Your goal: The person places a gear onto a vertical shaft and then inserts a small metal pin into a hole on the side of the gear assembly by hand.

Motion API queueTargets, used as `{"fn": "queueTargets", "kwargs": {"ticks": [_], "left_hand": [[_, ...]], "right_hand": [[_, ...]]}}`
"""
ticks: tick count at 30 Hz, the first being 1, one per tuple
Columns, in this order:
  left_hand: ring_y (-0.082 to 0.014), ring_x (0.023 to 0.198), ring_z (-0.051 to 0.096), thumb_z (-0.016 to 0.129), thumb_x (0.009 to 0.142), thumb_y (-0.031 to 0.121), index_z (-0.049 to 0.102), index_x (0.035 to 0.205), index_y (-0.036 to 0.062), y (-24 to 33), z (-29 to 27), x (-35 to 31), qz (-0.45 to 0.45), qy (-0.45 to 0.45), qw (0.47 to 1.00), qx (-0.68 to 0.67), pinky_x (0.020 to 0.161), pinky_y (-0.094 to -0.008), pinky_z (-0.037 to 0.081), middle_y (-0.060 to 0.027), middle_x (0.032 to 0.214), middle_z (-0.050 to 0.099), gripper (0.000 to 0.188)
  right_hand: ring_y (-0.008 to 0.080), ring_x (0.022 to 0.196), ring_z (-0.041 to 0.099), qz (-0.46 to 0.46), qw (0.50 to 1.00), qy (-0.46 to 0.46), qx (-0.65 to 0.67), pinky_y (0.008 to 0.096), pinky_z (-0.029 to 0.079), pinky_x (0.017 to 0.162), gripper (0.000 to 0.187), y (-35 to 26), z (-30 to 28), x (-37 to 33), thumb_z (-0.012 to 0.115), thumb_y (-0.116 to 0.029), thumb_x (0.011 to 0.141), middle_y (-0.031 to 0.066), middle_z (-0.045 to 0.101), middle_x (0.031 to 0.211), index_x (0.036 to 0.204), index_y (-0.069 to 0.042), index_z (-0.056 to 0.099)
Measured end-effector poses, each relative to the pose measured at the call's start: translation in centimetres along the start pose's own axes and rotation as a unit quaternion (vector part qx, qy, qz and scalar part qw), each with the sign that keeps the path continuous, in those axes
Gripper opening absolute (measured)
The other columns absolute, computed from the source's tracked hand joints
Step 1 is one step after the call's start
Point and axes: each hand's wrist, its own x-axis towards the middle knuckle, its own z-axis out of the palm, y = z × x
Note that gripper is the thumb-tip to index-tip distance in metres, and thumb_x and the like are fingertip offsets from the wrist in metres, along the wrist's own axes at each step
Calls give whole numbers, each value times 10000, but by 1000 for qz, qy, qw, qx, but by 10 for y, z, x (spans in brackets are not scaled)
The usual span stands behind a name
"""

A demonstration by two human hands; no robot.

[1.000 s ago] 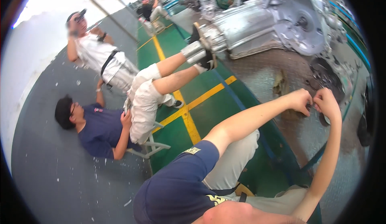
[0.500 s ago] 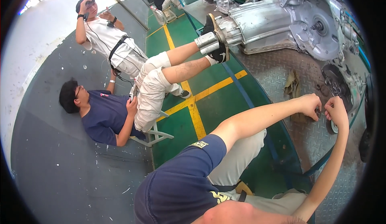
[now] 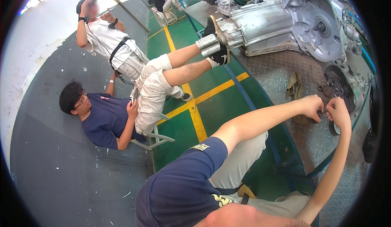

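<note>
My left hand (image 3: 312,107) is closed in a pinch on a small dark part (image 3: 319,113), too small to name. Just right of it, my right hand (image 3: 337,112) has its fingers pressed together, and what they hold is hidden. The two hands are close together over the metal-topped workbench. A toothed gear (image 3: 334,128) shows beneath my right hand, partly covered by the wrist; whether the hand touches it I cannot tell. Beyond the hands lies an opened metal housing (image 3: 345,86) with dark parts inside.
A large silver gearbox (image 3: 271,23) rests on the tread-plate bench (image 3: 271,80). A brown rag or glove (image 3: 294,84) lies near my left hand. To the left, a person sits on a chair (image 3: 157,137), feet up against the gearbox end; another person (image 3: 118,39) stands behind.
My hands keep nearly the same pinched pose, with only slight finger movement. The seated person's head has turned a little, and the whole view has shifted slightly.
</note>
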Motion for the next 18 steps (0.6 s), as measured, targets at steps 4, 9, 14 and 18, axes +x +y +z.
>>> {"fn": "queueTargets", "kwargs": {"ticks": [4,9,14,18], "left_hand": [[-302,763,701,865,602,321,740,968,26,10,-6,4,11,3,1000,14,716,-380,558,-145,762,707,487],[-308,784,700,864,604,323,743,971,35,10,-9,1,-3,-13,999,40,740,-379,558,-153,799,716,481],[-317,832,700,867,609,323,744,968,37,9,-12,-5,-6,-7,999,45,769,-384,558,-177,853,716,475],[-325,841,698,863,613,316,747,965,43,9,-19,-11,-31,-32,999,27,783,-392,558,-178,864,717,460]], "right_hand": [[118,504,577,12,1000,15,9,255,451,457,99,-5,-11,-8,583,45,816,75,591,595,722,71,592],[114,501,570,-5,1000,-5,12,251,445,457,54,4,-13,-5,584,62,787,73,590,596,737,70,603],[111,500,564,-22,1000,-4,7,247,435,457,43,-6,-9,-6,586,69,774,69,584,593,732,71,594],[113,494,559,-43,999,4,21,254,418,450,45,-12,-2,-5,587,65,765,68,577,587,720,59,586]]}}
